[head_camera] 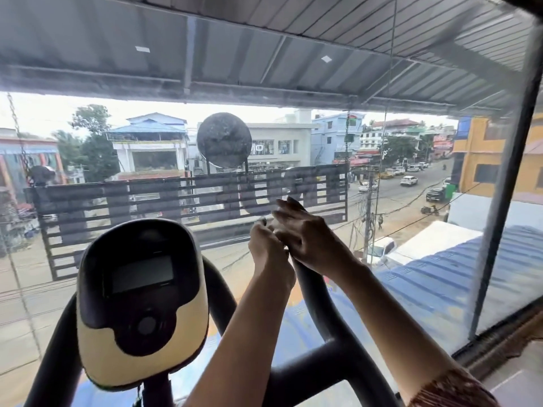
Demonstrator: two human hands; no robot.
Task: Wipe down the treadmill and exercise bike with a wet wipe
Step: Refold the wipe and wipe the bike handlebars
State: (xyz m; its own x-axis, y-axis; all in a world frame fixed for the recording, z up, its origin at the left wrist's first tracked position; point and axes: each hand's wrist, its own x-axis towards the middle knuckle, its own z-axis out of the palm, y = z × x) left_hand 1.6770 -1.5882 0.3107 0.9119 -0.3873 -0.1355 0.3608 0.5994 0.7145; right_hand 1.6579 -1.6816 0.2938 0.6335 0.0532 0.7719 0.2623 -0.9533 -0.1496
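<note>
Exercise bike's black padded handlebar (308, 292): left hand (270, 251) clenched it, right hand (305, 242) lay flat-fingered; full wraparound strokes would suit.

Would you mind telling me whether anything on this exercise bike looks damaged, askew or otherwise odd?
Nothing stands out. The console sits intact with its screen dark. The right handlebar looks whole, with the left hand and right hand at its top end. No wipe can be made out between them.
</note>
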